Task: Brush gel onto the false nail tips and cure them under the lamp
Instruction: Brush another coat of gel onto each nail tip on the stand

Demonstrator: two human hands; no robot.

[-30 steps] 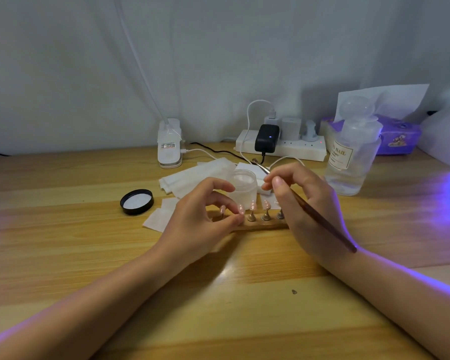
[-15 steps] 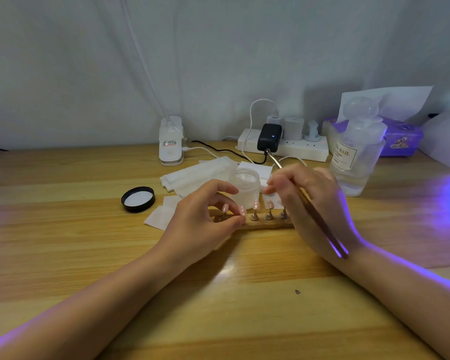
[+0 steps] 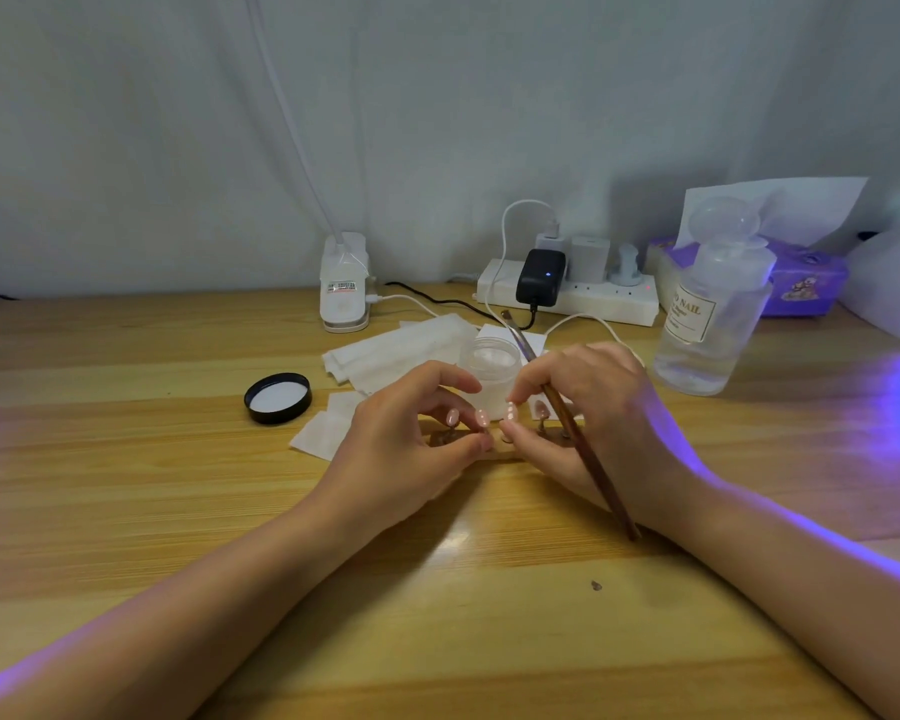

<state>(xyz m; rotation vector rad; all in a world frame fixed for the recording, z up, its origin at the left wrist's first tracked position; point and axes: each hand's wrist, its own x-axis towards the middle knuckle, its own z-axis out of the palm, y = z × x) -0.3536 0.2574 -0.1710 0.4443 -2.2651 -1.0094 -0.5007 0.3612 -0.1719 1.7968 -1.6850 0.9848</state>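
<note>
Two hands meet over the narrow wooden holder strip of small pink false nail tips at mid-table. The left hand curls, steadying its end; the right hand pinches one stand while gripping the slim brown-handled brush, bristles away. This looks like repositioning between coats; next, reload from the open frosted gel jar, steadily.

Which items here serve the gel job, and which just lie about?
In use: nail tips, wooden stand, brush, gel jar, jar lid, lamp.
Idle: power strip, tissue box, clear bottle, wipes.
</note>
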